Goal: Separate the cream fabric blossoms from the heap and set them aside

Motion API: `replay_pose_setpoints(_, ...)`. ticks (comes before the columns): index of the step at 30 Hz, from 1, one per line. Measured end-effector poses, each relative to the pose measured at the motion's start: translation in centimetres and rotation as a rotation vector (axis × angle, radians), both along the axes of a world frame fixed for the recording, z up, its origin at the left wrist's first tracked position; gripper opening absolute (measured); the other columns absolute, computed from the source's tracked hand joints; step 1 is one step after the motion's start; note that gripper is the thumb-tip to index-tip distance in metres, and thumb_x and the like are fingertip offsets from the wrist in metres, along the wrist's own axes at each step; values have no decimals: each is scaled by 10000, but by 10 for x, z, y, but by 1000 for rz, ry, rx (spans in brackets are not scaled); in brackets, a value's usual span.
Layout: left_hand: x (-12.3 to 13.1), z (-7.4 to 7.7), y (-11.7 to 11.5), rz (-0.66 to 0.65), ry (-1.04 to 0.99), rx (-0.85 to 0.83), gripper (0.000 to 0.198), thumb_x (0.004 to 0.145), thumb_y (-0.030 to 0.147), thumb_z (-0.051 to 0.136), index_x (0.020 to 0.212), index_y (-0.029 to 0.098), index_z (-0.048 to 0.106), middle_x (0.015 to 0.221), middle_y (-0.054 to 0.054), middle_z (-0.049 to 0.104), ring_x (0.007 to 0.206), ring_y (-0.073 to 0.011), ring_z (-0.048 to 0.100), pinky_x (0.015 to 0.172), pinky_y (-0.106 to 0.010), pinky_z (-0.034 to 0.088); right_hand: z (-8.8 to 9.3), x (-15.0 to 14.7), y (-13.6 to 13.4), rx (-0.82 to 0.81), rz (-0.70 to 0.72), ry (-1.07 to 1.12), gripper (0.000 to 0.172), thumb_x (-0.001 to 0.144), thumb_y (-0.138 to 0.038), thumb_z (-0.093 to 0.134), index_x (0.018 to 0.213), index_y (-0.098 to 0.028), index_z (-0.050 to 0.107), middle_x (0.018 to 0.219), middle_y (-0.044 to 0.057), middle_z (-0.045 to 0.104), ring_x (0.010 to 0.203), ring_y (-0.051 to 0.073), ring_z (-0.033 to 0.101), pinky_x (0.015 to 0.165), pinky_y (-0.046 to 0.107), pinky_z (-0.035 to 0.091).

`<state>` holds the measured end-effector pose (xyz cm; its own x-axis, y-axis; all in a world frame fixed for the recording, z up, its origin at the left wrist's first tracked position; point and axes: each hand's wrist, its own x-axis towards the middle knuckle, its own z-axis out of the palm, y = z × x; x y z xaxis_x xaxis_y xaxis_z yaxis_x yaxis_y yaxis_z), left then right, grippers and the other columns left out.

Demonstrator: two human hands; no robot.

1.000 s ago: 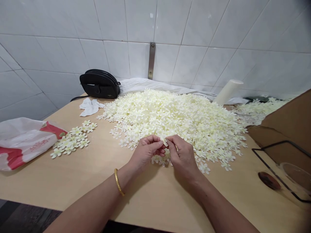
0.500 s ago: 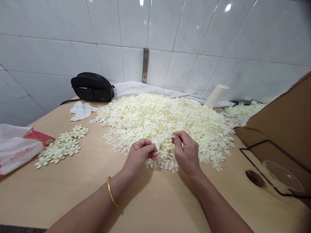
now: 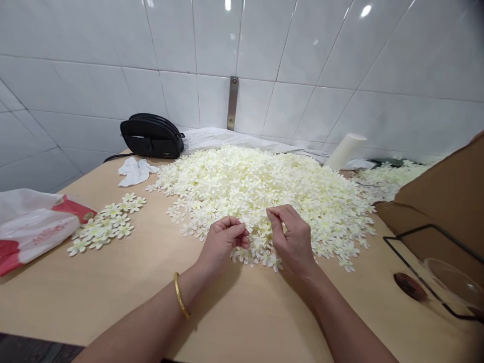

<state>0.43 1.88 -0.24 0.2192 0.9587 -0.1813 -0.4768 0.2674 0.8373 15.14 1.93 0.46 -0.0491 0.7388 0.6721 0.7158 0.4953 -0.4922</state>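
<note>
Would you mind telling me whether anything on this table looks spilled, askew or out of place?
Nothing looks damaged. The white cylindrical roll stands tilted by the tiled wall behind the heap of cream fabric flowers, and a crumpled white tissue lies loose beside the black zipped pouch.

- Black leather handbag (image 3: 151,136) at 11 o'clock, by the white tiled wall (image 3: 321,50).
- Crumpled white tissue (image 3: 135,171) just before it.
- Red-and-white plastic bag (image 3: 34,227) at 9 o'clock on the pale wooden table (image 3: 245,312).
- Grey metal strip (image 3: 232,103) at 12 o'clock, above a white cloth (image 3: 227,137).
- White cylindrical roll (image 3: 346,150), tilted, at 1 o'clock.
- Brown cardboard box (image 3: 442,201) at 3 o'clock.
- Black wire frame (image 3: 408,231), clear plastic bowl (image 3: 454,282) and dark brown oval piece (image 3: 410,286) at 4 o'clock.
</note>
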Motion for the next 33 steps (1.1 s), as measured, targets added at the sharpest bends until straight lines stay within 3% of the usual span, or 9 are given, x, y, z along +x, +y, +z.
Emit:
replay_pose_setpoints(3, 1, 1, -1, -5, -1, 7, 139, 630, 191, 628, 635, 137, 500, 541, 11, 544, 478, -80, 506, 514, -221, 416, 4, -8, -8, -102, 175, 72, 115, 795, -179, 451, 822, -177, 563, 771, 42, 559, 728, 147, 520, 657, 272, 421)
replay_pose_setpoints(6, 0, 2, -2, -39, -5, 31, 129, 636, 184, 628, 641, 136, 508, 546, 14, 541, 488, -74, 506, 533, -215, 413, 3, -14, -11, -183, 227, 98, 120, 788, -179, 455, 817, -178, 572, 771, 36, 568, 728, 144, 526, 655, 269, 417)
replay_pose_setpoints(17, -1, 2, -4, -146, -36, 82, 110, 663, 192, 623, 687, 123, 540, 596, -3, 551, 520, -83, 523, 564, -234, 428, 4, -13, -13, -358, 169, 185, 189, 812, -216, 408, 712, -164, 560, 614, -4, 526, 575, 106, 471, 549, 221, 374)
replay_pose_setpoints(21, -2, 3, -3, -132, -34, 78, 99, 668, 187, 618, 682, 127, 541, 587, -1, 548, 517, -81, 521, 559, -228, 425, 6, -13, -14, -391, 230, 207, 169, 813, -226, 419, 738, -165, 557, 667, 3, 543, 629, 115, 499, 591, 225, 388)
replay_pose_setpoints(33, -1, 5, -4, -159, -79, 36, 119, 644, 167, 632, 694, 122, 535, 587, -8, 560, 528, -95, 536, 559, -238, 434, 6, -13, -14, -362, 184, 188, 179, 815, -211, 408, 717, -165, 550, 615, -10, 513, 572, 103, 464, 541, 214, 361)
